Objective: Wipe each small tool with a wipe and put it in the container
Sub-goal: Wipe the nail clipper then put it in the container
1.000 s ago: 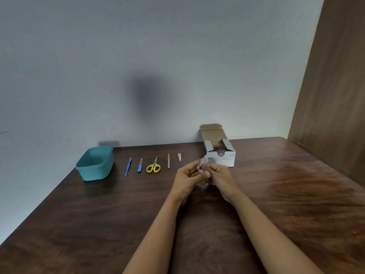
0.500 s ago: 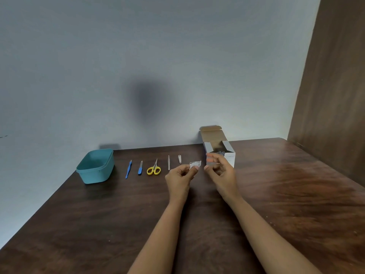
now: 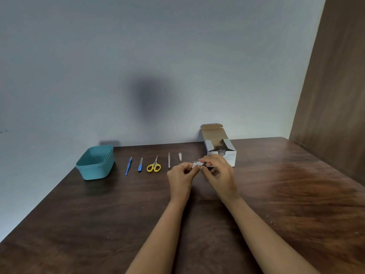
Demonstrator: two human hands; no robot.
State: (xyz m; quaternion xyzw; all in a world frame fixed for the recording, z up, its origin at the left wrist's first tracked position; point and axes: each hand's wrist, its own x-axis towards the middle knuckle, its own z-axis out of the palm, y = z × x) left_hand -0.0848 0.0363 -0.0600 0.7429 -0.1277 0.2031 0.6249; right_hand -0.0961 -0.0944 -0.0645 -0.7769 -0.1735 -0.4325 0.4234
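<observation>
A small silvery wipe packet (image 3: 196,164) is pinched between my left hand (image 3: 180,179) and my right hand (image 3: 219,176), held just above the table in front of the open wipe box (image 3: 221,150). Along the back of the table lies a row of small tools: a thin blue-handled tool (image 3: 128,166), a short blue-handled file (image 3: 140,165), yellow-handled scissors (image 3: 154,166), metal tweezers (image 3: 169,160) and a nail clipper (image 3: 180,156). The teal container (image 3: 95,162) stands at the left end of the row, with nothing visible inside.
The dark wooden table (image 3: 276,194) meets a grey wall at the back. A brown wooden panel (image 3: 335,86) rises along the right side. The table's left edge runs diagonally toward me.
My hands moved apart with the packet in the left fingers, then came back together; both now grip the packet, a little farther from me than a second ago.
</observation>
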